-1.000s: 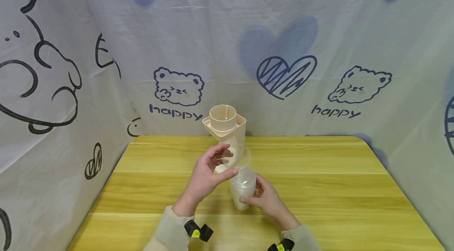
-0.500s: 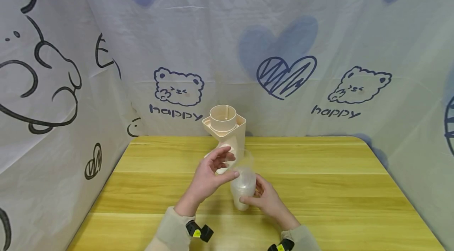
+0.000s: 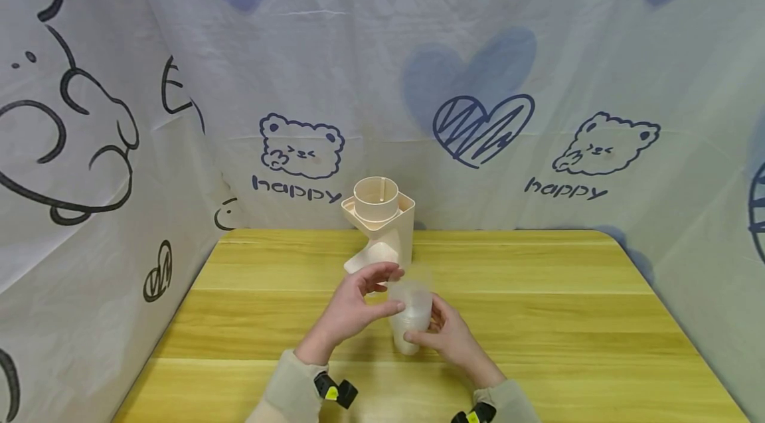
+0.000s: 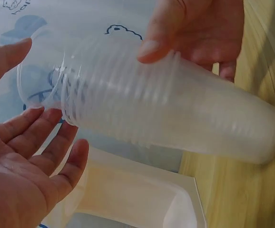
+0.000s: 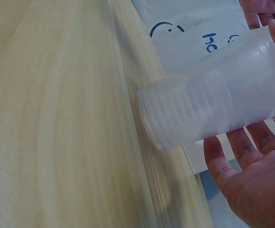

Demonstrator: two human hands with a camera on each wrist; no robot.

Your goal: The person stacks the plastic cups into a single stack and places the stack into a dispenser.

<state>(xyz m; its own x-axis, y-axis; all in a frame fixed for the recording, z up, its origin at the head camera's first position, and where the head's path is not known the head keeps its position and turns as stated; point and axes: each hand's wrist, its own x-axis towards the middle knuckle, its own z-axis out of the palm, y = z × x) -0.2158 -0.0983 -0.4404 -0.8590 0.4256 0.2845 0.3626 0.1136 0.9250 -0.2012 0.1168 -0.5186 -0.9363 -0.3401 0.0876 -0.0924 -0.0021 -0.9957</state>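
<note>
A stack of clear plastic cups [image 3: 414, 317] stands tilted over the table, nested together. My right hand [image 3: 455, 338] grips the stack from the right, thumb on the near side and fingers behind. At the stack's open end, my left hand [image 3: 346, 310] holds the outermost plastic cup [image 4: 37, 71] by its rim, between thumb and fingertips. This cup's rim sticks out a little beyond the close-set rims of the others in the left wrist view. In the right wrist view, the closed bottom of the stack [image 5: 190, 104] points away from the right hand's fingers.
Behind the hands, a cream plastic holder [image 3: 402, 234] with a round tube [image 3: 376, 200] on top stands on the wooden table [image 3: 538, 317]. A printed cloth [image 3: 382, 78] hangs around the table's back and left side.
The outermost cup has sunk down toward the stack, its rim now lower. My left hand has come down with it. The right hand keeps its grip in the same place.
</note>
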